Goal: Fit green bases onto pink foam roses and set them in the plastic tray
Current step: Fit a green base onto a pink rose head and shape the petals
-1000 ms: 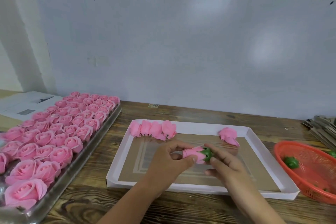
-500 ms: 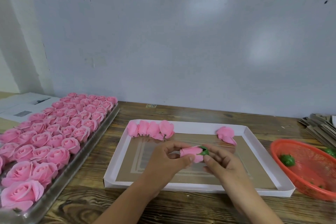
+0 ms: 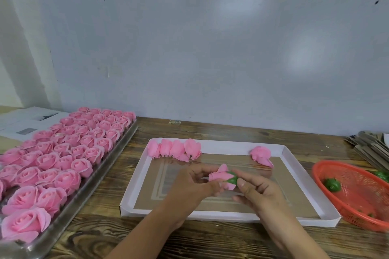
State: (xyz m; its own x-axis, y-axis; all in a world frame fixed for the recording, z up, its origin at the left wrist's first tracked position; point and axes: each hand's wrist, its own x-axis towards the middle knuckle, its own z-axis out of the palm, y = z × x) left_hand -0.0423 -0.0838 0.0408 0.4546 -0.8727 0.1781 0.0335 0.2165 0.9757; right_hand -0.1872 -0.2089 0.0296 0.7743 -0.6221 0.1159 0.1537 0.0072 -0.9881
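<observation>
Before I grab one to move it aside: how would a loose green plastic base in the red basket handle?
The round green plastic base looks smooth, so it would probably roll and slip. It seems small and likely light. The red mesh basket slopes, so nudged bases should settle inward.

A craft workshop: wooden bench (image 3: 210, 130), tray of foam roses (image 3: 63, 153), plain wall.

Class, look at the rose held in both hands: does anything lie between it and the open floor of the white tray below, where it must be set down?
Nothing visible does. The rose, with its green base, is held by the left hand and right hand directly above the white tray. Four roses line the tray's far-left edge and a single rose lies far right.
</observation>
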